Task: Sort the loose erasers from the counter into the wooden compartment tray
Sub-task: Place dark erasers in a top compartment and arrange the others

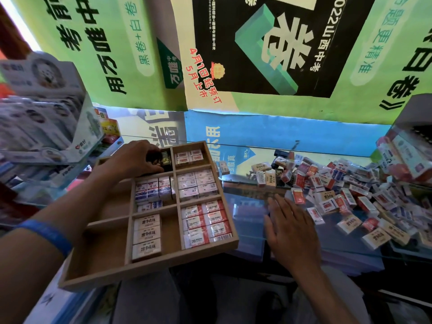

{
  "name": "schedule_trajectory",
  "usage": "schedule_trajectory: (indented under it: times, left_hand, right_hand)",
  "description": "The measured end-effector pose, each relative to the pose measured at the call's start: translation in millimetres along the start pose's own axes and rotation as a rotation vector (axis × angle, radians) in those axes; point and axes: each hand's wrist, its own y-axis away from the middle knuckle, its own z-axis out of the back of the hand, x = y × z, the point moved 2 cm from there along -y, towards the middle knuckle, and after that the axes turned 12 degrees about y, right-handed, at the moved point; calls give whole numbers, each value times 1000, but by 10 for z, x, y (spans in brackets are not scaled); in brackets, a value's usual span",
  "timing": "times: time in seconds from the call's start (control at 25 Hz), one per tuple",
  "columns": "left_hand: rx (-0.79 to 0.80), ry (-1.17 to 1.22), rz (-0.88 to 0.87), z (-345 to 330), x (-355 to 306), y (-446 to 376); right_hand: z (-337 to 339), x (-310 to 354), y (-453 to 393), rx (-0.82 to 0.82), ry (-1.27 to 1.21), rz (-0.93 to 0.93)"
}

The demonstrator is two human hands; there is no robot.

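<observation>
The wooden compartment tray (pixel 98 260) sits at the counter's front left, tilted toward me. Its cells hold rows of wrapped erasers: red 2B ones (pixel 207 222), cream ones (pixel 146 235), blue-and-white ones (pixel 153 189) and pale ones (pixel 196 182). My left hand (pixel 133 160) reaches into a far cell, fingers curled around a dark eraser (pixel 163 159). My right hand (pixel 288 225) lies flat on the glass counter, fingers spread, holding nothing. A heap of loose erasers (pixel 346 190) covers the counter to the right of that hand.
The glass counter (pixel 247 206) runs left to right, with a dark gap below its front edge. Stacked boxed stationery (pixel 46 127) crowds the far left. Another box (pixel 404 155) stands at the far right. Green and blue posters (pixel 233 66) cover the wall behind.
</observation>
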Motion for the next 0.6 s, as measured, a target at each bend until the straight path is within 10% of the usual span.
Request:
schedule_trajectory:
  times: [0.6]
  left_hand:
    - [-154,13,-53,-1,125,223]
  right_hand:
    - [-12,3,1,4,3,1]
